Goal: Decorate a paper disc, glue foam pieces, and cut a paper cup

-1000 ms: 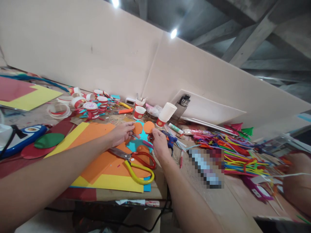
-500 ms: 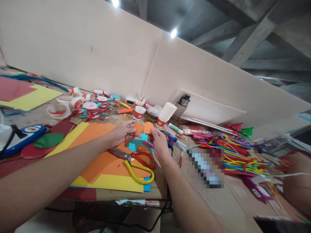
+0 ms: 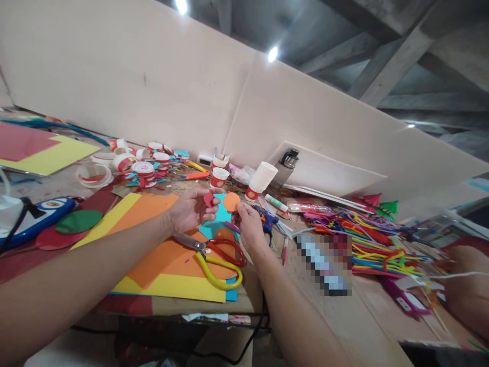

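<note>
My left hand [image 3: 191,210] is closed, with a small red paper disc [image 3: 208,199] held edge-on at its fingers. Between the fingertips of my right hand [image 3: 250,224] is a round orange paper disc [image 3: 231,202], its flat face toward me. The two discs are apart, above a piece of blue paper [image 3: 218,229]. Just below my hands, a pair of scissors [image 3: 219,275] with one red and one yellow handle rests on stacked orange paper [image 3: 164,260]. Another orange disc [image 3: 224,235] lies near the red handle.
Paper cups [image 3: 263,176] and a dark-capped bottle [image 3: 286,165] stand along the back. Cup pieces with blue and red strips [image 3: 145,173] sit at left. Colourful pipe cleaners [image 3: 374,244] are piled at right, near another person's arm [image 3: 468,290]. Green and red circles [image 3: 78,221] lie at left.
The orange disc at my left fingers no longer shows; a red disc face shows there instead. My left hand has turned and moved slightly away from the right.
</note>
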The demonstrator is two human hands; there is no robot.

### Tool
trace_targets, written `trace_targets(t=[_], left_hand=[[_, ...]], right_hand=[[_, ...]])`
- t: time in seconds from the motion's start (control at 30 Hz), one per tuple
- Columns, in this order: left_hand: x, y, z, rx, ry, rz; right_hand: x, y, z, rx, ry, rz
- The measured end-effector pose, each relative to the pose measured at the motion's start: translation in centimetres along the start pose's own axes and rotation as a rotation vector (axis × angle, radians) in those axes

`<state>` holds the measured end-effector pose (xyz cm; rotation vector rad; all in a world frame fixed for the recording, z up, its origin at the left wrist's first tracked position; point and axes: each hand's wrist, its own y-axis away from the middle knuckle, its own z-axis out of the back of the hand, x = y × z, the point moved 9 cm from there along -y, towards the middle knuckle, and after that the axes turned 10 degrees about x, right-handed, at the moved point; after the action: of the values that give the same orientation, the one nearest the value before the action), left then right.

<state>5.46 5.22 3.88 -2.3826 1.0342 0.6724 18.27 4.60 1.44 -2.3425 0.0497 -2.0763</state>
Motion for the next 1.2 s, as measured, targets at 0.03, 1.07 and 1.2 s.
trace_targets(t=[0.03, 1.07, 1.2], left_hand=[[-0.1, 0.0, 0.1, -0.007, -0.007, -0.010], [-2.2, 1.3, 6.3, -0.578, -0.317, -0.180], [-2.2, 1.5, 5.7, -0.582, -0.300, -0.172]], right_hand=[[0.0, 0.1, 0.0, -0.002, -0.002, -0.005], [3.7, 0.3, -1.2, 0.099, 0.876, 0.390], [5.2, 0.4, 0.3, 0.054, 0.996, 0.371]])
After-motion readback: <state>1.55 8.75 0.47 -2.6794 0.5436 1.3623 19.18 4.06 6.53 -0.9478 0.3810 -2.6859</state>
